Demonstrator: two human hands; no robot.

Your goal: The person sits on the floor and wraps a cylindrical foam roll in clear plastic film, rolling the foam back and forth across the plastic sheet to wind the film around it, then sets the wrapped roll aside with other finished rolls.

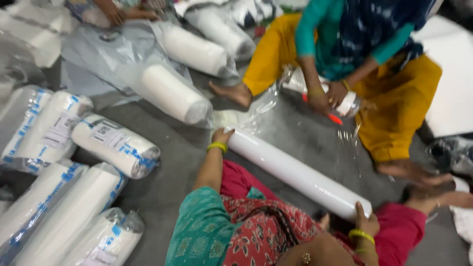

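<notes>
A long white roll of clear film [295, 172] lies slanted across my lap, above the grey floor [172, 172]. My left hand [221, 136], with a yellow bangle at the wrist, grips its upper left end. My right hand [365, 222], also bangled, holds its lower right end. A sheet of clear film [305, 123] stretches from the roll towards a seated person in yellow trousers [394, 113] opposite me. That person's hands [327, 98] press on a small white wrapped roll [347, 101], with a red tool [335, 118] beside it.
Several white rolls in printed plastic bags [116, 145] lie on the floor at the left. Two larger wrapped white rolls [172, 93] lie behind them. Another person's hands [116, 14] show at the top left. White sheets [451, 79] lie at the right.
</notes>
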